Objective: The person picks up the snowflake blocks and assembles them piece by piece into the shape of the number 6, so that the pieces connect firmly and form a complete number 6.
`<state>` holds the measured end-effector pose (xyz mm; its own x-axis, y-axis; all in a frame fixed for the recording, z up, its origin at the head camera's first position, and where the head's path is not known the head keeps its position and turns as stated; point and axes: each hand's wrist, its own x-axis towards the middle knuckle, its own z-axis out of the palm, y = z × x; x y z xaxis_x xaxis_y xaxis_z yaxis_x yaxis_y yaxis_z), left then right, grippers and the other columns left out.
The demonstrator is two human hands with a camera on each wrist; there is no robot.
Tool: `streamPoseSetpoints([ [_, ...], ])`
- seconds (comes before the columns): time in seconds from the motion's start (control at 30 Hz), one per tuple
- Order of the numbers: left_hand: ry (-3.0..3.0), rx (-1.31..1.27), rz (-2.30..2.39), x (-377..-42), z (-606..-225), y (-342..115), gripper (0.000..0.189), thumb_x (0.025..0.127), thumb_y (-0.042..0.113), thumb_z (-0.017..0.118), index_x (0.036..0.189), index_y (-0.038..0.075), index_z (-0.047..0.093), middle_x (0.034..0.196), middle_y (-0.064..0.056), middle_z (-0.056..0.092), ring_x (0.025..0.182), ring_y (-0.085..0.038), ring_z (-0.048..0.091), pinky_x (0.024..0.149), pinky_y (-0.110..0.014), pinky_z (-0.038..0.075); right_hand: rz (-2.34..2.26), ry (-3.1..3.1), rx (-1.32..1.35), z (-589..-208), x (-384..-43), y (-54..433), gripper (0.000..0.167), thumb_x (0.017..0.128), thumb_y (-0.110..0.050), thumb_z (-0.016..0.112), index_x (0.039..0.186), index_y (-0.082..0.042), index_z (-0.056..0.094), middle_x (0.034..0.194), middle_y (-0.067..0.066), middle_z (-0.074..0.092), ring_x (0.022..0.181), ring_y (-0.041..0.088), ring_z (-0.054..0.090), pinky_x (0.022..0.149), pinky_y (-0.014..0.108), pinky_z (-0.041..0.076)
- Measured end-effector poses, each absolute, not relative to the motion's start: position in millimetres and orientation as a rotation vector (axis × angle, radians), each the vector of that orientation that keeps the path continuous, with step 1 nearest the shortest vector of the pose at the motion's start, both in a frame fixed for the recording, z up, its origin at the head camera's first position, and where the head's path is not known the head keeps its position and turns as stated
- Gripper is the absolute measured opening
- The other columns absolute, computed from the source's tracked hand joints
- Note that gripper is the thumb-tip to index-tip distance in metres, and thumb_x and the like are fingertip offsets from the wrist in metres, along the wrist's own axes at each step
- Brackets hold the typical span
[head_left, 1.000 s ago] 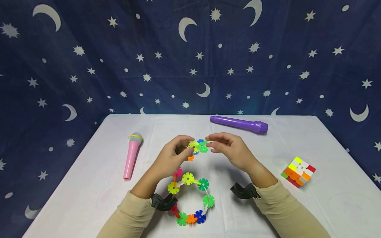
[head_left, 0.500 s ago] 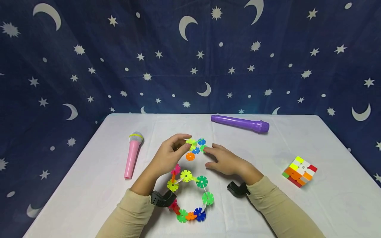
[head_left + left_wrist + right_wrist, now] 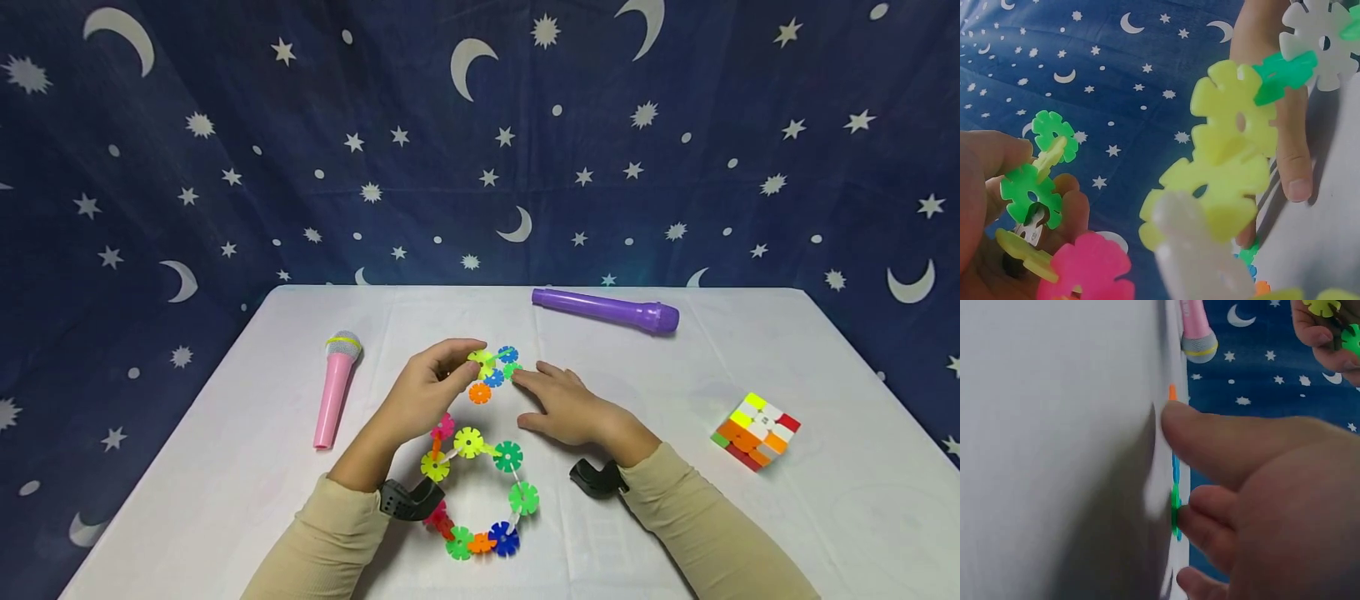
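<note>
My left hand (image 3: pixel 431 387) pinches the end of a chain of colourful plastic snowflake discs (image 3: pixel 468 442). The rest of the chain curves into a ring between my forearms. Up close in the left wrist view, a green disc (image 3: pixel 1030 195) sits between thumb and fingers, with a pink disc (image 3: pixel 1088 269) lower down. My right hand (image 3: pixel 566 404) reaches low over the table, fingers extended. Its fingertips touch a loose green disc (image 3: pixel 1175 509) lying flat. Beside that lie blue discs (image 3: pixel 493 378) and an orange disc (image 3: pixel 480 393). My left forearm and wrist camera hide part of the chain.
A pink microphone (image 3: pixel 336 392) lies on the white table (image 3: pixel 240 483) to the left. Towards the back edge is a purple microphone (image 3: pixel 606 312). A puzzle cube (image 3: pixel 756 432) stands at the right. Behind hangs a dark blue star-and-moon curtain (image 3: pixel 420 100).
My right hand has left its place beside the left hand at the chain's end and lowered to the loose green disc. The left hand stays nearly still, still pinching the chain.
</note>
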<state>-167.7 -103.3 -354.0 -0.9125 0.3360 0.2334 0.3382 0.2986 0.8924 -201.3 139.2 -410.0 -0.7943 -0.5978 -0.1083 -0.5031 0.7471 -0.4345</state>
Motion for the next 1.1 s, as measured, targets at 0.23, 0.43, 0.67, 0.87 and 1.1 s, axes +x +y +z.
streamPoseSetpoints([
  [0.23, -2.535, -0.653, -1.734, -168, -353, -104, 0.032, 0.102, 0.019, 0.059, 0.131, 0.008, 0.064, 0.105, -0.006, 0.068, 0.086, -0.025, 0.060, 0.075, -0.034, 0.051, -0.550, 2.725, -0.828, -406, -201, 140, 0.062, 0.097, -0.034, 0.065, 0.150, -0.008, 0.045, 0.151, 0.013, 0.046, 0.144, 0.039, 0.028, 0.112, 0.069, 0.012],
  [0.43, -2.551, -0.640, -1.747, -169, -355, -104, 0.032, 0.101, 0.019, 0.059, 0.131, 0.008, 0.064, 0.105, -0.006, 0.068, 0.087, -0.026, 0.060, 0.076, -0.035, 0.051, -0.683, 2.729, -0.862, -409, -212, 140, 0.060, 0.096, -0.028, 0.066, 0.146, 0.000, 0.048, 0.146, 0.019, 0.049, 0.139, 0.040, 0.037, 0.114, 0.057, 0.026],
  [0.67, -2.559, -0.647, -1.727, -168, -353, -104, 0.032, 0.101, 0.019, 0.059, 0.131, 0.008, 0.064, 0.102, -0.005, 0.067, 0.083, -0.022, 0.058, 0.074, -0.035, 0.051, -0.677, 2.743, -0.856, -406, -227, 135, 0.052, 0.096, -0.023, 0.067, 0.142, -0.001, 0.054, 0.141, 0.019, 0.053, 0.134, 0.038, 0.044, 0.112, 0.054, 0.031],
  [0.87, -2.567, -0.652, -1.719, -168, -353, -104, 0.032, 0.101, 0.019, 0.059, 0.131, 0.008, 0.064, 0.103, -0.006, 0.067, 0.083, -0.022, 0.057, 0.074, -0.034, 0.051, -0.702, 2.746, -0.877, -407, -227, 130, 0.033, 0.093, -0.014, 0.071, 0.124, -0.004, 0.067, 0.124, 0.009, 0.065, 0.121, 0.032, 0.054, 0.107, 0.051, 0.038],
  [1.1, -2.573, -0.635, -1.712, -168, -354, -104, 0.032, 0.099, 0.019, 0.063, 0.129, 0.008, 0.065, 0.100, -0.004, 0.066, 0.080, -0.022, 0.056, 0.069, -0.031, 0.049, -0.766, 2.702, -0.753, -405, -222, 133, 0.024, 0.087, -0.009, 0.075, 0.111, -0.006, 0.070, 0.094, 0.001, 0.061, 0.090, 0.020, 0.055, 0.088, 0.039, 0.047],
])
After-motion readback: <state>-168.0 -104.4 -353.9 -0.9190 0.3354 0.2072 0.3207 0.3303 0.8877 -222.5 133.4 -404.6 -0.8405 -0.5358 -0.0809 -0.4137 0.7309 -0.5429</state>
